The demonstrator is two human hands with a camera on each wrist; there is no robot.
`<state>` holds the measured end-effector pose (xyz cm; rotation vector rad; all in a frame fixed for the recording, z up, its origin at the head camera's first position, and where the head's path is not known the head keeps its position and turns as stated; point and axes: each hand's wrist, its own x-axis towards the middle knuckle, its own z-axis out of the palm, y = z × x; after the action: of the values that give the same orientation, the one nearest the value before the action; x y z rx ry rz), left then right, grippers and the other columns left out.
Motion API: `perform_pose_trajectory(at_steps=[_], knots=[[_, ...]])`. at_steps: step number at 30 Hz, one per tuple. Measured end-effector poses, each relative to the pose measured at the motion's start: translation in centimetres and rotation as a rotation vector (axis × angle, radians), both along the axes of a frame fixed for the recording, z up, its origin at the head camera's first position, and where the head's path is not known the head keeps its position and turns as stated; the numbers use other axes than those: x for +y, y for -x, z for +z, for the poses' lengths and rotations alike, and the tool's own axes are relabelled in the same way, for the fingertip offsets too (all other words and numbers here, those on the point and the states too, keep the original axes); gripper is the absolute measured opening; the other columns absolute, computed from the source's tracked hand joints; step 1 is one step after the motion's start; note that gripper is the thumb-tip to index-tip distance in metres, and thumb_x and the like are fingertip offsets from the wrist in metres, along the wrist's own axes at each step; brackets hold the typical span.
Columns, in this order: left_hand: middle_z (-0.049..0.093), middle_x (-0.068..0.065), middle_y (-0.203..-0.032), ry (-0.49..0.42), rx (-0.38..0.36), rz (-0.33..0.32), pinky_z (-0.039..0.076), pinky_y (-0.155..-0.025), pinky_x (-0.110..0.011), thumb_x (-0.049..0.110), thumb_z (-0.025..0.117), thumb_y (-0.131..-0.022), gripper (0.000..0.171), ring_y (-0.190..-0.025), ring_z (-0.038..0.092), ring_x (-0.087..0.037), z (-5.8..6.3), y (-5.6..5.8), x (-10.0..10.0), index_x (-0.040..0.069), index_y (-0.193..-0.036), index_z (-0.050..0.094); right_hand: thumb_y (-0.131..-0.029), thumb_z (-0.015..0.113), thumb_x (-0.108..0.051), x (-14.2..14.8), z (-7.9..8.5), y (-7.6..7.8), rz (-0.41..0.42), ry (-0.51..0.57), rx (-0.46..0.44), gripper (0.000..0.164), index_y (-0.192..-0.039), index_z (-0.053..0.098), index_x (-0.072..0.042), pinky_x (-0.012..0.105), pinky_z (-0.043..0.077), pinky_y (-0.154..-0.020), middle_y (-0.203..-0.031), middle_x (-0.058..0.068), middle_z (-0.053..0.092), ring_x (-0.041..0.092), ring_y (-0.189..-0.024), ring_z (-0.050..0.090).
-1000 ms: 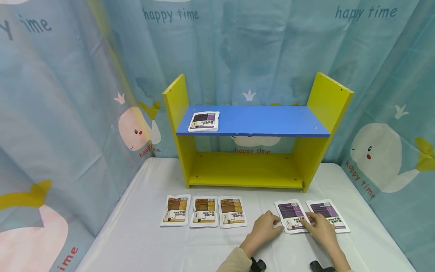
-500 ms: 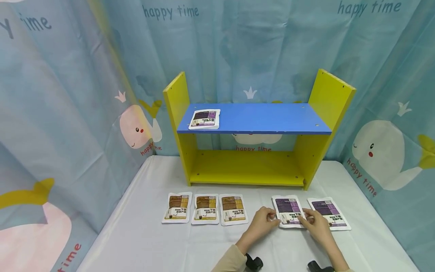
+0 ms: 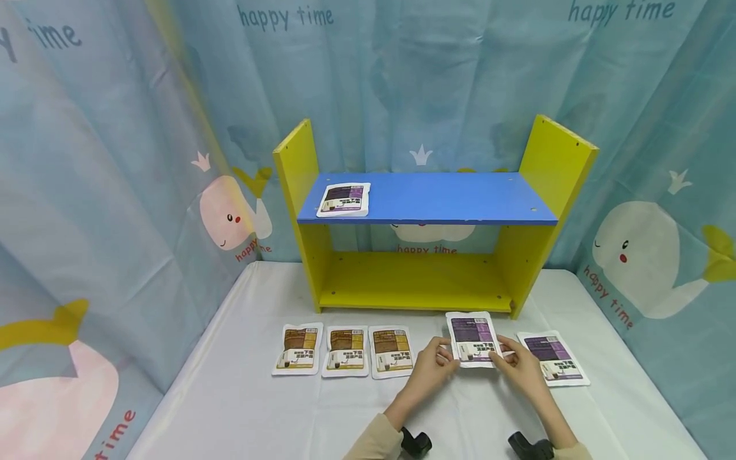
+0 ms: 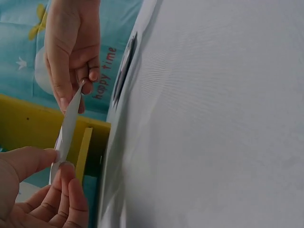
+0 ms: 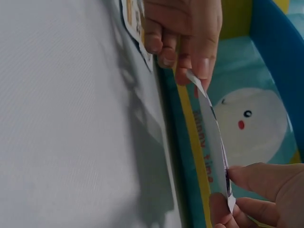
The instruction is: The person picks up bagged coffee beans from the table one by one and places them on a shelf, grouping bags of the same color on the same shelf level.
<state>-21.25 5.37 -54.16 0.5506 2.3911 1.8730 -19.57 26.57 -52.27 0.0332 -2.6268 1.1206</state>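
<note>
Toward the lower right of the head view, the left hand (image 3: 427, 372) and right hand (image 3: 522, 372) are pinching opposite side edges of a flat white pouch with a purple label (image 3: 471, 335), holding it above the white-covered table (image 3: 230, 415). A second purple-labelled white pouch (image 3: 554, 358) is lying farther right. Three flat white pouches with brown-and-yellow labels (image 3: 347, 351) are lying at lower centre, below a yellow-and-blue shelf unit (image 3: 448, 198).

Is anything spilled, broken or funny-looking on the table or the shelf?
Nothing stands out. Three brown packets lie in a row, one purple packet sits on the blue shelf, another purple packet lies at the right, and the left hand and right hand hold a third purple packet between them. I see no spill or tear.
</note>
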Motion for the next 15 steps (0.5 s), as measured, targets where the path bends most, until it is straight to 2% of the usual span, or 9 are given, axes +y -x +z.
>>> perform_pose_trajectory(at_steps=[4, 6, 11, 13, 15], knots=[[0.064, -0.001, -0.083, -0.026, 0.006, 0.012, 0.047, -0.062, -0.016, 0.013, 0.065, -0.084, 0.039, -0.068, 0.055, 0.001, 0.5, 0.1, -0.7, 0.007, -0.121, 0.052, -0.083, 0.069, -0.016, -0.7, 0.3, 0.2, 0.024, 0.026, -0.016, 0.046, -0.122, 0.056, 0.005, 0.018, 0.044, -0.053, -0.094, 0.016, 0.063, -0.002, -0.064, 0.049], [0.065, -0.004, -0.083, -0.036, 0.02, 0.02, 0.047, -0.064, -0.016, 0.012, 0.065, -0.085, 0.039, -0.069, 0.056, -0.001, 1.6, -0.1, -1.2, 0.006, -0.121, 0.051, -0.085, 0.068, -0.017, -1.0, 0.5, 0.3, 0.042, 0.042, -0.015, 0.047, -0.124, 0.054, 0.005, 0.017, 0.044, -0.054, -0.094, 0.016, 0.062, 0.0, -0.065, 0.049], [0.064, -0.018, -0.085, -0.062, 0.048, 0.039, 0.047, -0.065, -0.019, 0.002, 0.062, -0.084, 0.04, -0.073, 0.058, -0.017, 5.8, -1.4, -2.6, -0.005, -0.121, 0.049, -0.086, 0.067, -0.022, -1.9, 1.4, 0.7, 0.073, 0.05, -0.023, 0.053, -0.13, 0.051, 0.001, 0.018, 0.044, -0.056, -0.095, 0.014, 0.063, 0.005, -0.068, 0.051], [0.063, -0.022, -0.085, -0.07, 0.055, 0.044, 0.047, -0.066, -0.019, 0.0, 0.061, -0.084, 0.04, -0.073, 0.058, -0.019, 6.8, -1.6, -3.1, -0.006, -0.122, 0.048, -0.085, 0.068, -0.021, -2.2, 1.6, 0.9, 0.088, 0.066, -0.023, 0.055, -0.132, 0.049, -0.001, 0.018, 0.045, -0.056, -0.094, 0.013, 0.063, 0.005, -0.067, 0.052], [0.063, -0.022, -0.086, -0.072, 0.067, 0.046, 0.047, -0.066, -0.018, 0.0, 0.061, -0.085, 0.041, -0.073, 0.057, -0.019, 7.1, -1.5, -3.5, -0.006, -0.123, 0.047, -0.084, 0.069, -0.019, -2.6, 1.8, 1.1, 0.109, 0.089, -0.014, 0.058, -0.134, 0.047, -0.001, 0.018, 0.044, -0.055, -0.091, 0.013, 0.064, 0.004, -0.065, 0.052]])
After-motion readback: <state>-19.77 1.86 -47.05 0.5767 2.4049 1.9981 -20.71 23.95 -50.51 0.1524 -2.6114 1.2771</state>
